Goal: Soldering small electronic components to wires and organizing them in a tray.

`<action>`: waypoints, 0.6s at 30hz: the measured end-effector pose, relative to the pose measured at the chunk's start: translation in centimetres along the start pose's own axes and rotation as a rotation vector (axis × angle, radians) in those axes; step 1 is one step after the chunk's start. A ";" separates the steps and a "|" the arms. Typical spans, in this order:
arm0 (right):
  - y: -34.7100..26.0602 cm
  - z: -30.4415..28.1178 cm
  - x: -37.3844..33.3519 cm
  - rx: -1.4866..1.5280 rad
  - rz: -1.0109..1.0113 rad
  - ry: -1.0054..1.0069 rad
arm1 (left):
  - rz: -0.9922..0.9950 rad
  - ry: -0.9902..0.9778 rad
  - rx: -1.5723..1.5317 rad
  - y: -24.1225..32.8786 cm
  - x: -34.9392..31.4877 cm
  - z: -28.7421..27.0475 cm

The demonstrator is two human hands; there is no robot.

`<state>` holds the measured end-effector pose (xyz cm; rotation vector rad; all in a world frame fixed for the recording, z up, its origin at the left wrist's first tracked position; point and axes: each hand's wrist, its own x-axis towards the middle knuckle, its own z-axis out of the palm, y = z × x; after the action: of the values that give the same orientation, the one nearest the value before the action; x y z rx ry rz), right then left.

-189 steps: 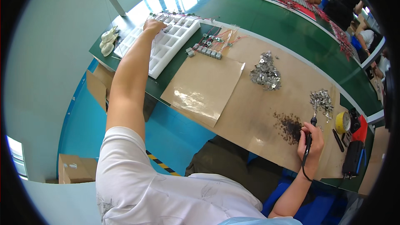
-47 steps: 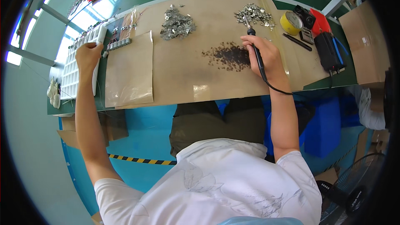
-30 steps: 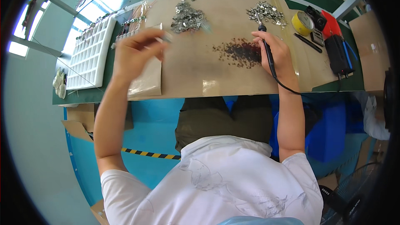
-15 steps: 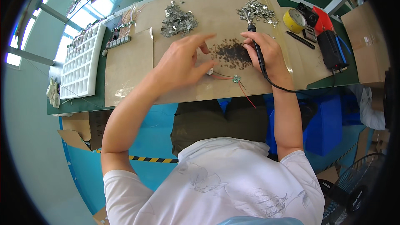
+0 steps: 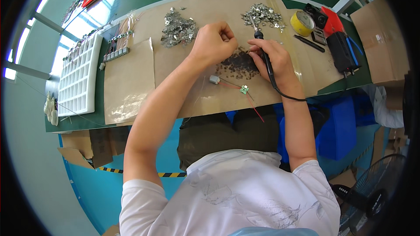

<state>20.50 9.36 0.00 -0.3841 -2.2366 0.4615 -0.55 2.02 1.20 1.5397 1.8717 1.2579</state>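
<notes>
My right hand (image 5: 278, 61) is wrapped round a soldering iron (image 5: 267, 63) with a black handle, its metal tip pointing away toward the far pile of small metal pieces (image 5: 264, 15). Curled fingers close my left hand (image 5: 214, 43) just above the near edge of another pile of silver metal pieces (image 5: 176, 30); whatever it pinches, if anything, is hidden. Between and below the hands spreads a heap of tiny dark brown parts (image 5: 238, 64). Nearer to me lies a small silver motor (image 5: 214, 79), joined by wires to a little green circuit board (image 5: 244, 89). A red wire trails from the board.
At the left stand a white compartment tray (image 5: 79, 78) and a row of wired small motors (image 5: 117, 54). Toward the right are yellow tape (image 5: 302, 22), a black pen-like tool (image 5: 309, 43) and a black box (image 5: 342, 52). The iron's cord runs under my right wrist.
My left hand has moved away from the motor, forward and to the right, and its spread fingers have closed. My right hand keeps the soldering iron. The whole view has shifted slightly.
</notes>
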 end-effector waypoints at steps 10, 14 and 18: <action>-1.1 -1.6 -4.3 0.337 0.283 0.248 | 0.024 -0.026 0.092 -0.2 -1.4 0.7; -0.8 -1.6 -5.9 0.354 0.314 0.301 | 0.067 -0.057 0.133 -0.2 -1.7 1.0; -1.5 -1.6 -5.2 0.322 0.340 0.246 | 0.098 -0.068 0.171 -0.4 -1.8 1.2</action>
<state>24.83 6.24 -1.75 -0.6159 -1.8243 0.8894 0.70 0.86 -0.12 1.7587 1.9232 1.0953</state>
